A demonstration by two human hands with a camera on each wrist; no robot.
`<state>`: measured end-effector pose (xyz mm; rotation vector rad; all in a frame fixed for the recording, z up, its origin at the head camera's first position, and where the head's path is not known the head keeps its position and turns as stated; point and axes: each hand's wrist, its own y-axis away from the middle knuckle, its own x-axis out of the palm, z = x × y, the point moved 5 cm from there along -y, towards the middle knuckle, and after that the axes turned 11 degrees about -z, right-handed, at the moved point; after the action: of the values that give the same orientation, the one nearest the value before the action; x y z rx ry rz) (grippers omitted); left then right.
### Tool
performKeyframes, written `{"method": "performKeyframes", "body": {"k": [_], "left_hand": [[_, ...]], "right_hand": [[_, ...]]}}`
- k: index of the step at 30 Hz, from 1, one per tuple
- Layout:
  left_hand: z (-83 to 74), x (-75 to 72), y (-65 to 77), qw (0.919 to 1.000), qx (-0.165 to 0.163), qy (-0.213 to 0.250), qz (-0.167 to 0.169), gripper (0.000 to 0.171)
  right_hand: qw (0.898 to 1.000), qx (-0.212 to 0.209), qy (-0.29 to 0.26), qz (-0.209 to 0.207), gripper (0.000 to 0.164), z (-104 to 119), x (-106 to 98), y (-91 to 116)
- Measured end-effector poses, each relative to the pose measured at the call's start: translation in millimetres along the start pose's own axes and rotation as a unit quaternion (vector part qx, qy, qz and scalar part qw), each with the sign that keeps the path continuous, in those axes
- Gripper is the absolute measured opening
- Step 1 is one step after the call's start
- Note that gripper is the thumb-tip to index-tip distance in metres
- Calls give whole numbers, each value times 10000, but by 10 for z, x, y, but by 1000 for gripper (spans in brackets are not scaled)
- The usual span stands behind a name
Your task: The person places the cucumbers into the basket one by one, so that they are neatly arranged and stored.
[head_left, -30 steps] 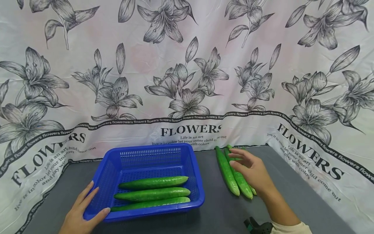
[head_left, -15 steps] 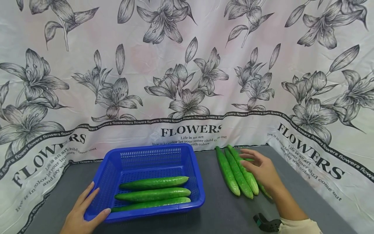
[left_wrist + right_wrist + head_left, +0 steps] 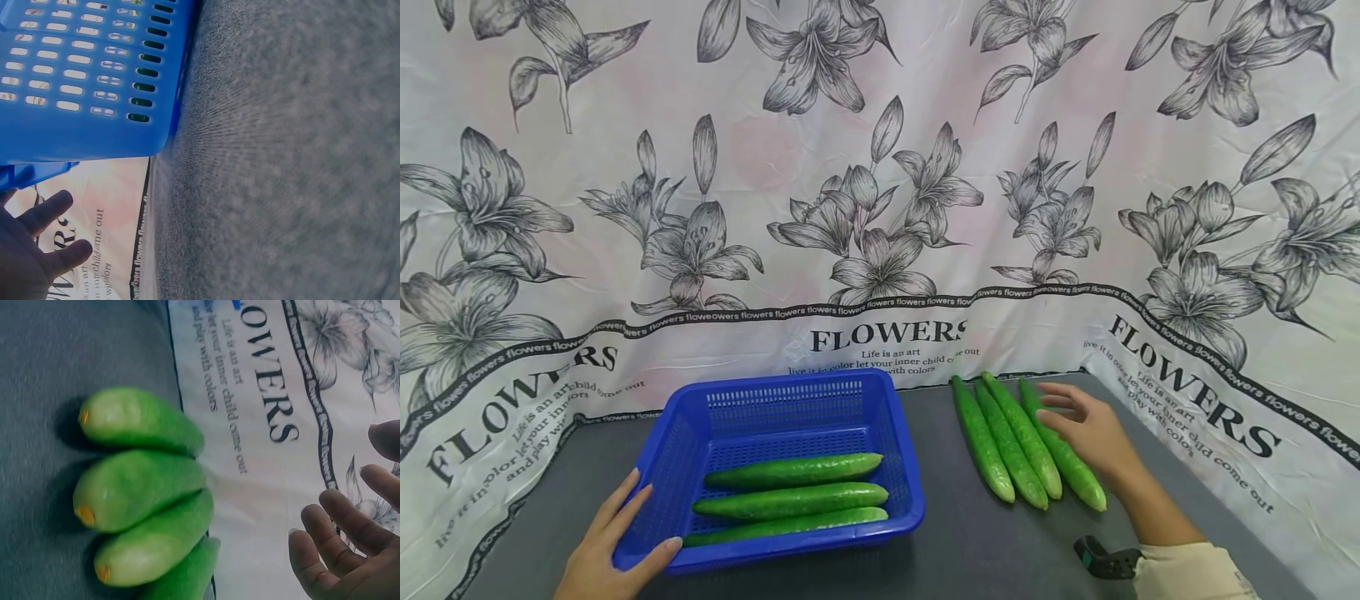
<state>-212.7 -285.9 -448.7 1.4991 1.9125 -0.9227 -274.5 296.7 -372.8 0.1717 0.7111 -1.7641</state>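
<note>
A blue plastic basket (image 3: 912, 471) stands on the left, with three cucumbers (image 3: 793, 500) lying crosswise in its near half. My left hand (image 3: 604, 542) rests at the basket's near left corner, its thumb by the front rim and its spread fingers (image 3: 47, 209) along the left side. To the right of the basket, several cucumbers (image 3: 1018, 450) lie side by side, the rightmost cucumber (image 3: 1078, 475) slightly apart at its near end. Beside and over that one hovers my right hand (image 3: 1093, 433), holding nothing, its fingers (image 3: 350, 531) loosely bent. It partly covers the far portion of that cucumber.
Grey cloth (image 3: 962, 550) covers the table. A white curtain (image 3: 880, 167) printed with flowers and lettering hangs behind and along both sides. A dark strap (image 3: 1105, 560) sits at my right wrist by the cream sleeve (image 3: 1195, 573).
My right hand has moved rightward from above the cucumber row to the rightmost cucumber, uncovering more of the row. My left hand and the basket stay in place.
</note>
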Motion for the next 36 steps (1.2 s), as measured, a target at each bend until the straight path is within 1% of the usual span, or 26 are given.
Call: {"method": "performKeyframes", "body": {"k": [7,13,22,28,36], "left_hand": [[14,4,-1,9999,-56,-84,62,90],[12,2,-5,9999,-73,-58,47,90],[-5,-1,-5,10000,20,-59,-65,89],[-28,-6,-5,9999,-3,-67,-108,89],[-50,-12,-6,9999,-121,-91,0,88]], "right_hand": [[9996,264,100,46,55,-174,-59,-45],[9990,378,209,87,56,-316,-73,-74],[9935,947,567,294,61,-594,-76,-102],[9885,1314,590,465,61,-742,-70,-93],[9849,1421,739,664,62,-916,-37,-86]]}}
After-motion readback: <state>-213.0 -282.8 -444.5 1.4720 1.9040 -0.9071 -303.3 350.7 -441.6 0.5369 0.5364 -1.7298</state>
